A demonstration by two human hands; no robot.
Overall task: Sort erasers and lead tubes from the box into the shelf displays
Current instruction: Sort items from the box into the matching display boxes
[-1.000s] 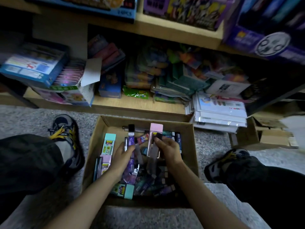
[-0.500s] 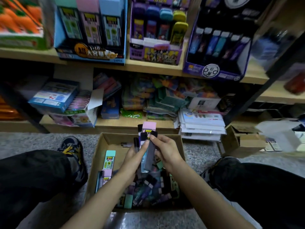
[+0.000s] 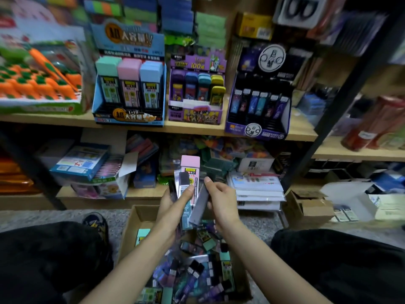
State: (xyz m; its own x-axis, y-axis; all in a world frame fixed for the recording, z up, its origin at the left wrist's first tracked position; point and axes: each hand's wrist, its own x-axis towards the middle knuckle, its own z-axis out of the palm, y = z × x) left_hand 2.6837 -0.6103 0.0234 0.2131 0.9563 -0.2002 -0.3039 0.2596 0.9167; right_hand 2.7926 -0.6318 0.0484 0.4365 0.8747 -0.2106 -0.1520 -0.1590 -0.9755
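Observation:
My left hand (image 3: 175,199) grips a bunch of lead tubes, the tallest a pink-capped tube (image 3: 190,170) standing upright. My right hand (image 3: 220,198) pinches a grey tube (image 3: 198,208) at the right side of that bunch. Both hands hover above the cardboard box (image 3: 135,222) on the floor, which holds several loose tubes and erasers (image 3: 197,273). On the shelf above stand a blue display (image 3: 129,93) with teal, pink and blue tubes, a purple display (image 3: 197,95) and a dark purple display (image 3: 259,106).
Orange carrot items (image 3: 37,84) fill a tray at the left of the shelf. The lower shelf holds boxes and stacked packets (image 3: 256,189). A small open carton (image 3: 306,207) sits on the floor to the right. My knees (image 3: 43,249) flank the box.
Both hands have lifted the bunch of tubes up out of the box. The view has tilted upward, bringing the shelf displays into sight.

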